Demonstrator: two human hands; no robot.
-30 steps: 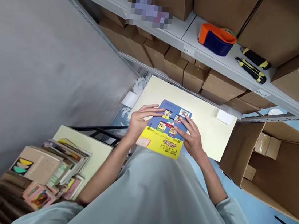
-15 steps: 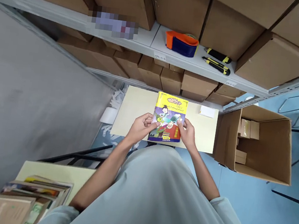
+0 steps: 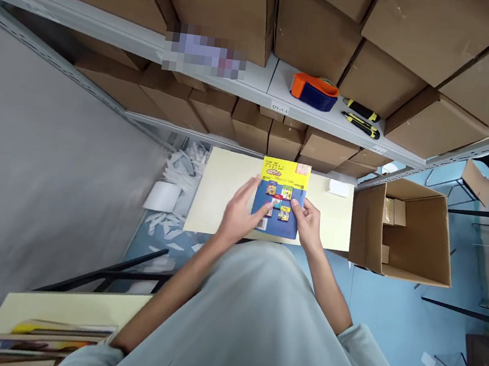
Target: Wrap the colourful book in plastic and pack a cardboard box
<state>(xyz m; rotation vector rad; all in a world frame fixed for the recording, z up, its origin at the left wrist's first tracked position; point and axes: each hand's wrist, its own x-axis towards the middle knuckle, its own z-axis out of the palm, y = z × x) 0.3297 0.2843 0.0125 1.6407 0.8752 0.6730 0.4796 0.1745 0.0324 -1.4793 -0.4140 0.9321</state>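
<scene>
A book [image 3: 279,226] shows its blue and yellow back cover, with small cover pictures and a barcode, just above the front part of the cream tabletop [image 3: 220,192]. My right hand [image 3: 308,224] grips its right edge, thumb on the cover and fingers at the side. At the left edge is my left hand [image 3: 240,212], fingers stretched out and spread from the thumb, which lies over the cover's lower left. A small white box [image 3: 339,187] rests on the table to the right.
Cardboard boxes [image 3: 318,33] fill the shelves ahead. An orange and blue tape dispenser [image 3: 314,92] and box cutters [image 3: 360,125] lie on the shelf edge. To the right stands an open carton [image 3: 364,229]; books [image 3: 38,342] are stacked at lower left. Paper scraps [image 3: 183,169] lie left.
The book has been turned over from its front cover to its back cover. My left hand has loosened its hold, its fingers now straightened. The view has shifted slightly.
</scene>
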